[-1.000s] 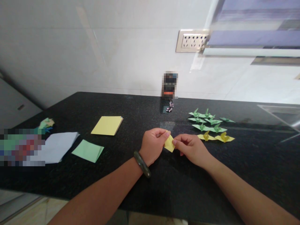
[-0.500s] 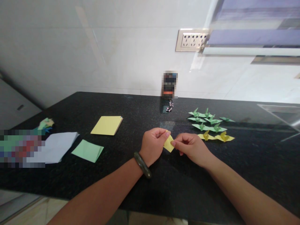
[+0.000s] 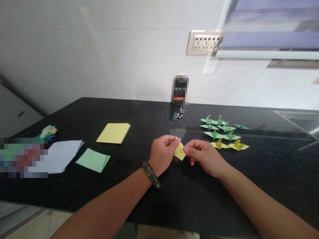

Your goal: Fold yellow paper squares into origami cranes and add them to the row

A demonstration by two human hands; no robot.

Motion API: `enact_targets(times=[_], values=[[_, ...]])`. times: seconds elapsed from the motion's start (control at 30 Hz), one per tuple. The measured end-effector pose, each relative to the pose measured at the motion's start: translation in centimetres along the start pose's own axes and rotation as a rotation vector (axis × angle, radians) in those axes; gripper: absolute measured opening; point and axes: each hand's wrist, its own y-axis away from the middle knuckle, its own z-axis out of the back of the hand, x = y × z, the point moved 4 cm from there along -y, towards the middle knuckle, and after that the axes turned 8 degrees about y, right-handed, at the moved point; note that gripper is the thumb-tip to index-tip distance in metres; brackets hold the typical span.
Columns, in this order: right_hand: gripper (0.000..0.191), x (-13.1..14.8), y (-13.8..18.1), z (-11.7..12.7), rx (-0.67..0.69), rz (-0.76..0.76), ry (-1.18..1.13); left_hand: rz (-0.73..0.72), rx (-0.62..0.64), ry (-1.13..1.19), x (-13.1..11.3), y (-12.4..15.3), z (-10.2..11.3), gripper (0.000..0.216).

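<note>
Between my two hands is a small folded piece of yellow paper (image 3: pixel 180 154), held above the dark counter with one corner pointing down. My left hand (image 3: pixel 163 152), with a dark bangle (image 3: pixel 152 175) at the wrist, pinches its upper left side between thumb and fingers. On its right edge, the thumb and fingertips of my right hand (image 3: pixel 203 156) are closed. Just beyond my right hand stand two yellow paper cranes (image 3: pixel 238 145), with several green paper cranes (image 3: pixel 214 134) in rows behind them.
A stack of yellow paper squares (image 3: pixel 114 133) lies left on the black counter (image 3: pixel 139 205). Nearer are green paper (image 3: pixel 93 160) and white sheets (image 3: pixel 63 156). A blurred upright object (image 3: pixel 180 89) with a beaded strap (image 3: pixel 180 113) leans on the wall below a socket panel (image 3: pixel 204 43).
The yellow paper has turned slightly in my fingers, and a crease or flap edge now shows on its face. My right hand has shifted a little; the rest stays put.
</note>
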Motion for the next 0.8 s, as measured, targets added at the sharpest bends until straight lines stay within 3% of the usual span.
enact_targets(times=[0.3,0.8], values=[[0.03,-0.07,0.21,-0.7,0.09,-0.119,-0.278,0.026,0.037,0.068,0.34,-0.06,-0.11,0.02],[0.022,-0.38,0.13,-0.45,0.027,-0.145,-0.232,-0.056,0.023,-0.05,0.29,0.07,-0.14,0.019]])
